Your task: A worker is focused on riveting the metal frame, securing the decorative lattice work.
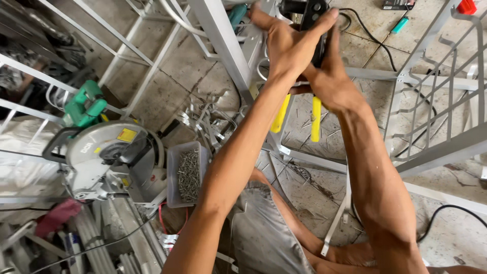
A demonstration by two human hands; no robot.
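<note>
Yellow-handled metal hand riveter (315, 109), far centre, is gripped by both hands, left hand (286, 43) and right hand (332, 76), against the grey aluminium frame (223, 40); a slip could pinch fingers, I judge.

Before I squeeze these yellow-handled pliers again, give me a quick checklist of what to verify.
1. Both hands on the tool: left hand and right hand wrap the yellow-handled pliers: ok.
2. Tool tip seated on the aluminium frame: hidden behind the hands: cannot tell.
3. Black cable away from the grip: runs just beside the hands: not ok.
4. Tray of rivets within reach: lies by the left forearm: ok.
5. Miter saw away from the arms: apart, at the left: ok.
6. Floor: scattered metal offcuts near the legs: not ok.
</note>
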